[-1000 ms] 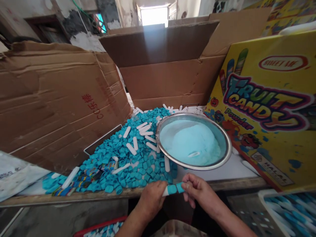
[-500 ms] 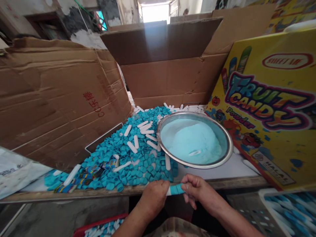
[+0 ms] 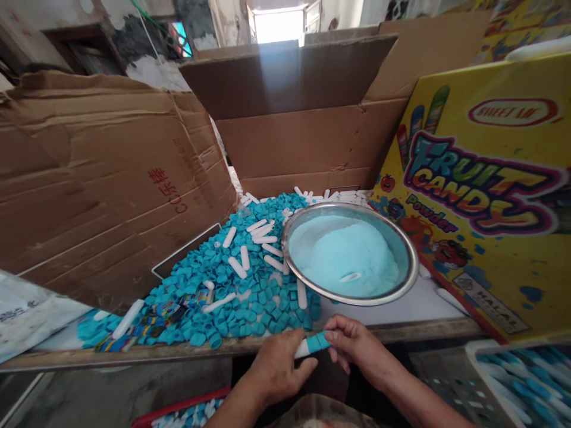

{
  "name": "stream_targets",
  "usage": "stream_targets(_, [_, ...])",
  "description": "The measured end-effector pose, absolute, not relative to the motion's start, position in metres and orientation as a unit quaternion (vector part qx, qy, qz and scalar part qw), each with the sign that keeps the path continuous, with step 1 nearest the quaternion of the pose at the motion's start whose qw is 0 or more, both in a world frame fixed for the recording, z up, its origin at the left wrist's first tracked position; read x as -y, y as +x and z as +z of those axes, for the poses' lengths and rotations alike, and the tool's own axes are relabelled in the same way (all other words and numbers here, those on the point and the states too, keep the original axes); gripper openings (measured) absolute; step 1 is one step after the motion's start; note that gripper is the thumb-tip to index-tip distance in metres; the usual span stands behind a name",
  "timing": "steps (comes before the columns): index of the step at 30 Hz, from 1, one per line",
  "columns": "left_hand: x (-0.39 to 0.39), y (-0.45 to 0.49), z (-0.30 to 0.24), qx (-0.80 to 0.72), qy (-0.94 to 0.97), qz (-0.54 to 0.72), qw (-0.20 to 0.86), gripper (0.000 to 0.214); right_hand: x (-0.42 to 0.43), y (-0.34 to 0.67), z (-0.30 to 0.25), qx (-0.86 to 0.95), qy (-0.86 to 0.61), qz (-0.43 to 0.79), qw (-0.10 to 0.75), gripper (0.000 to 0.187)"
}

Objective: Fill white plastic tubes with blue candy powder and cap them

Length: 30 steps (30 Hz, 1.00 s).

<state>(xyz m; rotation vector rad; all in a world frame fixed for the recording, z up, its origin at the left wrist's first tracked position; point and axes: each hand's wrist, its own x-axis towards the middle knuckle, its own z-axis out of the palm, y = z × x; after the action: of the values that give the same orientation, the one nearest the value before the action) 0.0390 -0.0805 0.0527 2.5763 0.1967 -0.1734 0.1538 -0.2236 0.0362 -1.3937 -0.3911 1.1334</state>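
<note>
My left hand (image 3: 279, 365) and my right hand (image 3: 357, 348) meet at the near edge of the table, both pinched on one small white tube with a blue cap (image 3: 312, 345). The left fingers grip the white end and the right fingers grip the blue cap end. Just beyond them lies a heap of blue caps (image 3: 232, 291) with loose white tubes (image 3: 237, 267) scattered on it. A steel bowl (image 3: 413, 270) heaped with pale blue powder (image 3: 345, 255) sits to the right of the heap.
Open cardboard boxes (image 3: 102, 184) wall the table at left and back. A yellow Fruit Candy carton (image 3: 486, 196) leans at right. A crate of filled blue-capped tubes (image 3: 526, 380) is at lower right, a red-rimmed basket (image 3: 178, 410) below, white bag (image 3: 27, 315) at left.
Both hands stayed at the table edge on the tube. The left hand loosened and shifted slightly down and left, showing more of the tube's white end.
</note>
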Motion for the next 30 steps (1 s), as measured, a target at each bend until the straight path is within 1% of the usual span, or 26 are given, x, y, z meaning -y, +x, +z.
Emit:
stream_targets(3, [0.077,0.033,0.052,-0.042,0.939,-0.054,0.337,0.015,0.222,0.153,0.035,0.174,-0.605,0.496,0.598,0.044])
stream_targets(6, [0.071,0.029,0.047,-0.031,0.923,-0.066,0.379,0.017,0.222,0.156,0.027,0.176,-0.618,0.492,0.588,0.042])
stream_targets(8, [0.065,0.028,0.042,-0.061,0.913,-0.066,0.398,0.017,0.221,0.163,0.019,0.163,-0.644,0.466,0.584,0.039])
stream_targets(10, [0.057,0.026,0.039,-0.108,0.901,-0.055,0.416,0.020,0.219,0.172,0.010,0.149,-0.702,0.419,0.557,0.034])
stream_targets(12, [0.049,0.025,0.039,-0.147,0.890,-0.039,0.431,0.021,0.215,0.181,0.004,0.181,-0.780,0.348,0.488,0.023])
stream_targets(14, [0.043,0.024,0.040,-0.176,0.881,-0.022,0.438,0.021,0.210,0.187,0.002,0.256,-0.851,0.264,0.375,0.015])
stream_targets(17, [0.037,0.022,0.041,-0.204,0.872,0.006,0.445,0.022,0.206,0.187,0.008,0.329,-0.908,0.178,0.187,0.019])
stream_targets(18, [0.036,0.022,0.041,-0.206,0.866,0.011,0.455,0.023,0.206,0.185,0.011,0.332,-0.917,0.168,0.142,0.022])
stream_targets(20, [0.035,0.020,0.039,-0.211,0.848,0.021,0.485,0.025,0.207,0.180,0.018,0.337,-0.923,0.157,0.097,0.029])
stream_targets(22, [0.036,0.019,0.037,-0.223,0.828,0.033,0.514,0.026,0.208,0.174,0.024,0.360,-0.916,0.145,0.099,0.031])
stream_targets(27, [0.037,0.017,0.031,-0.250,0.795,0.062,0.549,0.032,0.196,0.163,0.026,0.440,-0.866,0.145,0.186,0.028])
stream_targets(30, [0.034,0.017,0.030,-0.291,0.777,0.091,0.551,0.038,0.177,0.160,0.022,0.462,-0.851,0.159,0.196,0.027])
